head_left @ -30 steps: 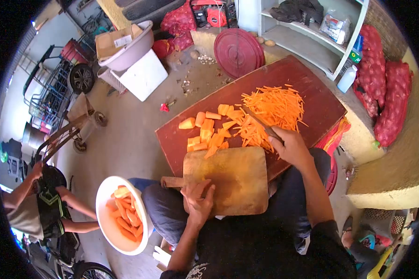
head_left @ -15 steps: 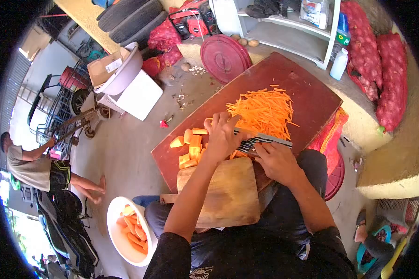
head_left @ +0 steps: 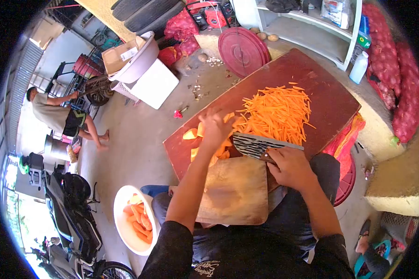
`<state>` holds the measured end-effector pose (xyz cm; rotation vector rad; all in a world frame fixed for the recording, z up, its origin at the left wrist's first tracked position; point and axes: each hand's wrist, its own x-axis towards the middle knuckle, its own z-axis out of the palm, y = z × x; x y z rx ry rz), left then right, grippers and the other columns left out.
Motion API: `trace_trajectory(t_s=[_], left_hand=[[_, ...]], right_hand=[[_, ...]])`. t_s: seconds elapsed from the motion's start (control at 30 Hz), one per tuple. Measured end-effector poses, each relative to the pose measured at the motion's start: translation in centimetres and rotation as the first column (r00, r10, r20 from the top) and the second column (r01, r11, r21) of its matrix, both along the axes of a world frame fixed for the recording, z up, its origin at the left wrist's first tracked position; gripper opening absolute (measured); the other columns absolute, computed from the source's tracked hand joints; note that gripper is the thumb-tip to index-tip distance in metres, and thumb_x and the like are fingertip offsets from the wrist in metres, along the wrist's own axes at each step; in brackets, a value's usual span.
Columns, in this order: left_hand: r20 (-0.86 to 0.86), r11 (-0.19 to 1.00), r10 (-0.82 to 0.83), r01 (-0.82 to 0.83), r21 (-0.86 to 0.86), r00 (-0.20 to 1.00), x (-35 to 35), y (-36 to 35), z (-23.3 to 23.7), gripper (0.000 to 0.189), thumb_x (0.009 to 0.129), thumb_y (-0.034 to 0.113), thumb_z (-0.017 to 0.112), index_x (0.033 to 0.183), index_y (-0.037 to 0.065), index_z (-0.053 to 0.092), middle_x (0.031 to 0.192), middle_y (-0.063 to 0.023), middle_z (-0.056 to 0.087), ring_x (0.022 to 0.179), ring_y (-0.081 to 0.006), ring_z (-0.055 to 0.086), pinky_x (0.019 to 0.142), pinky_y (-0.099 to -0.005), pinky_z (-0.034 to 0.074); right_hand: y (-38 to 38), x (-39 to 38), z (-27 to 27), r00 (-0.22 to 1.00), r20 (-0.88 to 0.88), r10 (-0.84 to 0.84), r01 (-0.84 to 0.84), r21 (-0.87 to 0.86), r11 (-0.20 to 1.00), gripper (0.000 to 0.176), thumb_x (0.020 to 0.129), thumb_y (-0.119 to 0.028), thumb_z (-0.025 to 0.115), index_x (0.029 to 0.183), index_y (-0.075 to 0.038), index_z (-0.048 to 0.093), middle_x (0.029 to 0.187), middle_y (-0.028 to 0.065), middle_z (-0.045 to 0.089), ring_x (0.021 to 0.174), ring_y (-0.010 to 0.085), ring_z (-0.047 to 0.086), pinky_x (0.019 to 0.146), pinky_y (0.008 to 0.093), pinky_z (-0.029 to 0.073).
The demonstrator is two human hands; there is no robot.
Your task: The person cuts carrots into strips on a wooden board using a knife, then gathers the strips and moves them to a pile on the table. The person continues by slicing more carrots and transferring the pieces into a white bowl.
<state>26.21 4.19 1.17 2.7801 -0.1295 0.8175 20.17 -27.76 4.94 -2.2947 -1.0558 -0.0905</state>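
My right hand (head_left: 289,168) grips the wooden handle of a cleaver (head_left: 253,145), its wide blade marked with dark streaks and lying along the near edge of the carrot strips (head_left: 274,114). My left hand (head_left: 214,129) is over the carrot chunks (head_left: 191,134), fingers apart and slightly blurred, with orange pieces at the fingertips and below the palm. A worn wooden chopping board (head_left: 235,190) rests by my lap, overlapping the near edge of the dark red table (head_left: 312,83).
At lower left, a white tub (head_left: 119,223) holds peeled carrots. A person (head_left: 53,109) stands at left near a cart; a parked motorcycle (head_left: 72,209) is below. Red net sacks (head_left: 407,93) lean at right beside a grey shelf (head_left: 307,39). Another person's foot (head_left: 363,242) shows lower right.
My left hand has left the blade and moved left to the carrot chunks. The cleaver now lies flatter, showing its blade's side. The view has shifted, and the person at left stands farther off.
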Motion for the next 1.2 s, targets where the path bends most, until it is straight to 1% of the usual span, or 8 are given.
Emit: trace_trajectory(t_s=[0.13, 0.23, 0.33, 0.37, 0.47, 0.67, 0.97, 1.2], left_hand=[[-0.31, 0.957, 0.288, -0.281, 0.069, 0.906, -3.3, 8.3, 0.3, 0.031, 0.089, 0.041, 0.086, 0.096, 0.011, 0.082, 0.105, -0.008, 0.078, 0.106, -0.0322, 0.071, 0.1, -0.0554, 0.04], [-0.315, 0.904, 0.395, -0.426, -0.034, 0.863, -6.4, 8.5, 1.8, 0.038, 0.084, 0.04, 0.092, 0.103, 0.008, 0.083, 0.103, -0.0111, 0.08, 0.099, -0.0292, 0.075, 0.098, -0.0482, 0.049], [-0.337, 0.95, 0.234, -0.288, -0.119, 0.912, -7.8, 7.4, 1.7, 0.039, 0.082, 0.039, 0.094, 0.1, 0.006, 0.082, 0.096, -0.0117, 0.079, 0.095, -0.0289, 0.075, 0.09, -0.0421, 0.052], [-0.252, 0.972, 0.205, -0.227, -0.063, 0.946, -7.7, 8.5, -1.2, 0.041, 0.085, 0.045, 0.088, 0.104, 0.01, 0.079, 0.094, -0.0079, 0.078, 0.097, -0.034, 0.073, 0.096, -0.0576, 0.044], [-0.207, 0.97, 0.241, -0.241, 0.025, 0.948, -7.0, 6.8, -1.9, 0.038, 0.084, 0.041, 0.087, 0.103, 0.01, 0.076, 0.091, -0.0086, 0.077, 0.097, -0.0332, 0.073, 0.094, -0.0587, 0.044], [-0.11, 0.942, 0.271, -0.24, 0.235, 0.956, -6.2, 4.6, -2.0, 0.029, 0.087, 0.036, 0.084, 0.103, 0.012, 0.079, 0.091, -0.0125, 0.078, 0.095, -0.0344, 0.074, 0.086, -0.0577, 0.047], [0.036, 0.985, 0.034, -0.04, 0.17, 0.999, -7.1, 3.1, -1.4, 0.033, 0.076, 0.011, 0.083, 0.109, 0.009, 0.076, 0.096, -0.0107, 0.067, 0.1, -0.0336, 0.067, 0.09, -0.0539, 0.043], [0.048, 0.944, -0.006, 0.022, -0.33, 0.999, -8.4, 2.5, -0.8, 0.035, 0.077, -0.004, 0.079, 0.112, 0.003, 0.077, 0.094, -0.0157, 0.07, 0.088, -0.0343, 0.07, 0.077, -0.0453, 0.055]], right_hand=[[0.1, 0.2, -0.8, 0.998, 0.058, -0.012, 0.007, 0.075, 0.997, 0.037, 0.086, -0.021, 0.08, 0.117, -0.003, 0.072, 0.097, 0.0195, 0.075, 0.091, 0.0417, 0.072, 0.079, 0.0521, 0.057], [0.3, 0.5, -0.6, 0.999, 0.047, 0.004, -0.009, 0.105, 0.994, 0.035, 0.086, -0.02, 0.081, 0.115, -0.002, 0.072, 0.096, 0.0201, 0.074, 0.089, 0.0426, 0.072, 0.077, 0.0521, 0.057], [0.7, 0.4, -0.5, 1.0, 0.013, 0.02, -0.021, 0.13, 0.991, 0.034, 0.086, -0.02, 0.081, 0.114, -0.002, 0.072, 0.096, 0.0204, 0.073, 0.088, 0.0427, 0.072, 0.076, 0.0517, 0.057], [0.8, 0.3, -0.4, 1.0, 0.005, 0.023, -0.023, 0.138, 0.99, 0.034, 0.086, -0.02, 0.081, 0.114, -0.002, 0.072, 0.097, 0.0205, 0.073, 0.088, 0.0427, 0.072, 0.075, 0.0515, 0.057], [0.8, 0.2, -0.3, 0.998, -0.055, 0.024, -0.016, 0.146, 0.989, 0.034, 0.09, -0.027, 0.075, 0.113, -0.002, 0.07, 0.103, 0.0258, 0.074, 0.095, 0.0473, 0.072, 0.084, 0.0565, 0.059], [0.8, 0.2, -0.5, 1.0, -0.016, -0.001, 0.002, 0.081, 0.997, 0.031, 0.089, -0.021, 0.08, 0.114, -0.003, 0.073, 0.1, 0.0203, 0.073, 0.09, 0.0423, 0.073, 0.078, 0.0508, 0.058], [0.8, 0.4, -1.0, 1.0, 0.003, 0.014, -0.014, 0.114, 0.993, 0.03, 0.089, -0.021, 0.079, 0.111, -0.002, 0.072, 0.1, 0.0198, 0.074, 0.09, 0.0431, 0.073, 0.077, 0.052, 0.058], [0.9, 0.3, -0.2, 0.996, -0.082, 0.02, -0.009, 0.13, 0.991, 0.029, 0.091, -0.022, 0.078, 0.111, -0.002, 0.071, 0.098, 0.0219, 0.075, 0.09, 0.045, 0.073, 0.078, 0.0525, 0.058]])
